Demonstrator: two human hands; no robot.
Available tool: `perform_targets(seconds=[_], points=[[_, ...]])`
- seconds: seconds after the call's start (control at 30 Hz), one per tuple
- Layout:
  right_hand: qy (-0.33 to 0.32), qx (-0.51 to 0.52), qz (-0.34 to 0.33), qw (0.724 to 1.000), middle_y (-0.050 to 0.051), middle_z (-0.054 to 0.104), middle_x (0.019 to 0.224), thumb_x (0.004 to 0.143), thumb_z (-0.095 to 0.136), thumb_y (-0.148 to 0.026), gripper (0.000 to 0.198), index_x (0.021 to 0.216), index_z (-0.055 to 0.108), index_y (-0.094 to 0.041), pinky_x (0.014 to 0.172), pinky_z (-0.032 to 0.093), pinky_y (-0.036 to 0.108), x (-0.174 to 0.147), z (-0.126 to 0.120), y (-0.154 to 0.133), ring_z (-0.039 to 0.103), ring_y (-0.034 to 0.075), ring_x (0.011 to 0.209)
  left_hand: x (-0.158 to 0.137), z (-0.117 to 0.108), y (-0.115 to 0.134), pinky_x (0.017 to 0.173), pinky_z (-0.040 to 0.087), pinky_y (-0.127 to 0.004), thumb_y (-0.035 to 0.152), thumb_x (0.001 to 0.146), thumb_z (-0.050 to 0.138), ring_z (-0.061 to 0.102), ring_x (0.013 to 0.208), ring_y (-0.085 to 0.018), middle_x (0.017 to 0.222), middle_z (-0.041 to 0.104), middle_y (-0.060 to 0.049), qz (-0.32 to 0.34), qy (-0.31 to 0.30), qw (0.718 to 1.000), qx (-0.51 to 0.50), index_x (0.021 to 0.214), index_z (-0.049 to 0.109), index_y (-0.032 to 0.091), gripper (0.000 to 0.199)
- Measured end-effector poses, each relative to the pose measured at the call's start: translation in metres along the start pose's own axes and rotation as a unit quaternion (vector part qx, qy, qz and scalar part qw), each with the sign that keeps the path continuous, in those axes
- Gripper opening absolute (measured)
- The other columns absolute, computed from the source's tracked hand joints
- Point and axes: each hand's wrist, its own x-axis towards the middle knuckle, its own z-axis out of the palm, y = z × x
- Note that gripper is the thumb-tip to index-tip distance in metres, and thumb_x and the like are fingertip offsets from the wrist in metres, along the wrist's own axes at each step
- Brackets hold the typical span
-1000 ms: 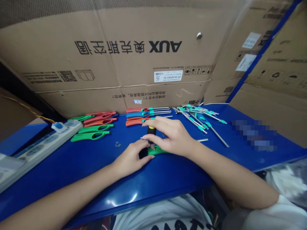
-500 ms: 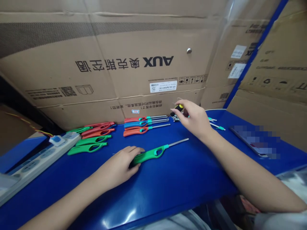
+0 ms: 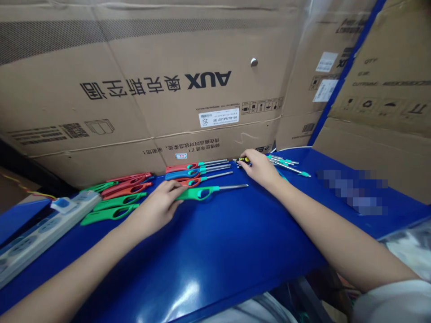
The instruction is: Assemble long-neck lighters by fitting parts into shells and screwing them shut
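My left hand [image 3: 160,204] is closed round the rear of a green long-nozzle lighter [image 3: 197,194], whose metal tube points right. Just behind it lies a row of finished-looking lighters: a red one [image 3: 178,168], a blue one [image 3: 181,174] and an orange one [image 3: 194,181]. At the back of the table, my right hand [image 3: 262,168] grips a screwdriver [image 3: 244,159] by its yellow-and-black handle; its shaft cannot be made out. Small metal parts beside those fingers are partly hidden. Loose metal tubes with teal collars [image 3: 292,169] lie to the right of this hand.
Several red, orange and green lighter handles [image 3: 109,214] without tubes lie at the left. Beside them runs a white power strip [image 3: 50,233] with a plug. Cardboard [image 3: 151,40] walls the back of the blue table [image 3: 215,251]. A blurred-out flat object [image 3: 353,192] lies at the right.
My left hand has carried the green lighter back and left, close to the row. My right hand has lowered with the screwdriver towards the small metal parts. The view has shifted slightly.
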Motion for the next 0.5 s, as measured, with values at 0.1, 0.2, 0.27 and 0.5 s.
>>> perform_targets(seconds=[0.1,0.2,0.27,0.5], points=[[-0.059,-0.026,0.016,0.998,0.012,0.066,0.106,0.095,0.058,-0.023,0.010,0.102,0.062,-0.017,0.088,0.047,0.034,-0.001,0.003,0.000,0.062,0.026,0.101,0.008,-0.005,-0.027,0.092,0.054,-0.048,0.024,0.096,0.046,0.061,0.100,-0.030,0.111,0.061,-0.015,-0.015,0.015,0.999,0.030,0.122,0.064,0.014,0.034],[-0.108,-0.042,0.032,0.993,0.013,0.064,0.110,0.094,0.059,-0.020,0.013,0.105,0.062,-0.016,0.090,0.048,0.034,-0.004,0.005,0.001,0.061,0.026,0.105,0.009,0.000,-0.049,0.094,0.053,-0.049,0.029,0.094,0.047,0.061,0.102,-0.031,0.111,0.061,-0.016,-0.044,0.018,0.998,0.030,0.122,0.065,0.013,0.037],[-0.127,-0.043,0.035,0.990,0.013,0.063,0.111,0.092,0.060,-0.019,0.014,0.105,0.063,-0.016,0.090,0.049,0.034,-0.006,0.007,0.001,0.062,0.026,0.103,0.007,0.005,-0.058,0.096,0.053,-0.049,0.033,0.094,0.047,0.062,0.104,-0.031,0.112,0.061,-0.016,-0.065,0.012,0.998,0.015,0.122,0.065,0.014,0.038],[-0.178,-0.053,0.049,0.981,0.012,0.062,0.115,0.088,0.065,-0.017,0.021,0.109,0.066,-0.018,0.089,0.051,0.034,-0.013,0.016,-0.001,0.065,0.024,0.099,0.002,0.015,-0.064,0.099,0.053,-0.048,0.046,0.096,0.045,0.064,0.106,-0.030,0.116,0.064,-0.014,-0.100,0.000,0.994,-0.031,0.120,0.067,0.017,0.043]])
